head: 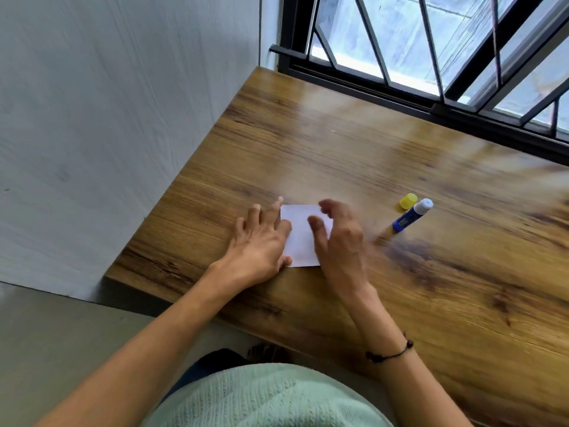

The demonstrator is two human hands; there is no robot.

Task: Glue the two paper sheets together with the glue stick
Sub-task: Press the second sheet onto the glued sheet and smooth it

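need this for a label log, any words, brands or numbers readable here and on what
None can be read.
Glue stick: a small pale label patch on the blue barrel, too small and blurred to read.
Yellow cap: no print visible.
Paper: blank white where it shows.

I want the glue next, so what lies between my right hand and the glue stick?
Only bare wooden table between right hand and glue stick, in the head view.

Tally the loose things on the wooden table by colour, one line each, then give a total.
White: 1, the paper, seen as a single rectangle; a second sheet cannot be told apart.
Blue: 1, the glue stick, uncapped.
Yellow: 1, the cap, beside the glue stick.
Total: 3
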